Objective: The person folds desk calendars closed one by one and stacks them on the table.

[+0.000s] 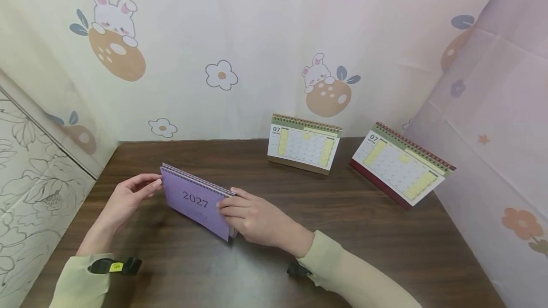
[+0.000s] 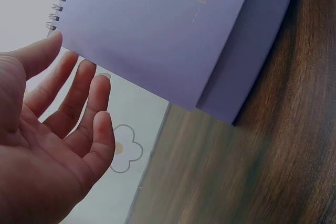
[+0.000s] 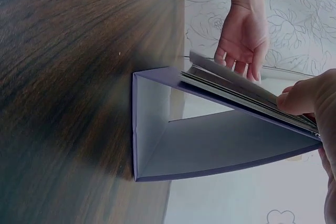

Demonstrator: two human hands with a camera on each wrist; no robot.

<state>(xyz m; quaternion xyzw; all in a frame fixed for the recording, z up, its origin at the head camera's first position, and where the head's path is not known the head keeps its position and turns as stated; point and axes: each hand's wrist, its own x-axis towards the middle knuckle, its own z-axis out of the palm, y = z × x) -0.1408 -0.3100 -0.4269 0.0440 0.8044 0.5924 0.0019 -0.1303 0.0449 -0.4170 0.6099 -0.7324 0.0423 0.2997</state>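
A purple desk calendar point(image 1: 181, 206) marked 2027 stands tent-like on the table, its spiral binding along the top. My right hand point(image 1: 263, 220) grips its upper right corner, with digits on both sides of the binding in the right wrist view. At the other end is my left hand point(image 1: 128, 198). In the left wrist view its thumb point(image 2: 44, 56) meets the corner by the spiral, while the other fingers are loosely bent and spread beside the edge. From the right wrist view, the hollow stand point(image 3: 210, 142) shows below the stack of pages point(image 3: 236, 95).
Two more desk calendars turned to 07 stand at the back: one with a brown base point(image 1: 305, 144), one with a dark red base point(image 1: 402, 163) at right. Patterned curtains point(image 1: 257, 37) border the brown wooden table point(image 1: 342, 217) behind and on the right side.
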